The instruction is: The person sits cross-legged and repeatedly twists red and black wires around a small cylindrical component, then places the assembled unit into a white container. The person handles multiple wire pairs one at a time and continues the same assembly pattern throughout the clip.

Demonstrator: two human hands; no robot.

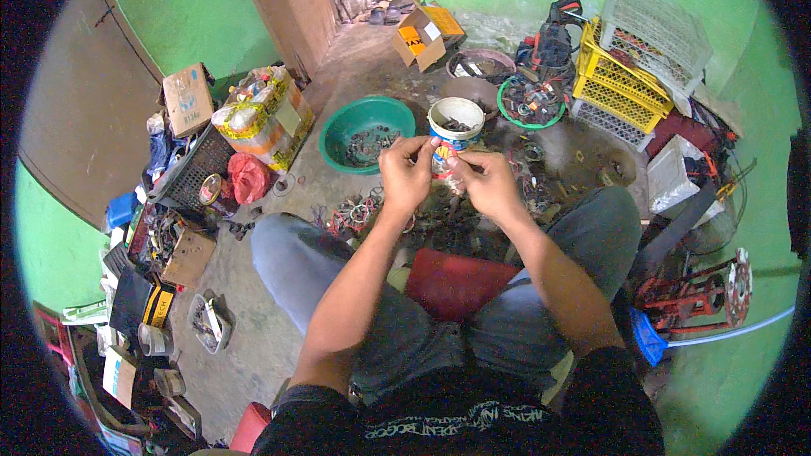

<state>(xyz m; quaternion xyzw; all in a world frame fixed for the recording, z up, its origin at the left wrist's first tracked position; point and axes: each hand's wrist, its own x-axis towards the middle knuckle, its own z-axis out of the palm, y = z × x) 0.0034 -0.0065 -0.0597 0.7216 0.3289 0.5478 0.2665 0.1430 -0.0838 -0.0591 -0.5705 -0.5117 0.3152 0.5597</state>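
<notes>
Near the frame's centre, the left hand (407, 176) and right hand (488, 183) nearly meet, thumbs and fingers curled into pinches — what they grip, if anything, is too small to tell. The tub (476, 130) appears just above them; wires (355, 214) lie lower left.

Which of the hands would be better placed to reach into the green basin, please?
Probably the left hand: the green basin sits ahead and to its left, while the right hand is farther away, with the left between. Whether either pinches something small is unclear.
</notes>
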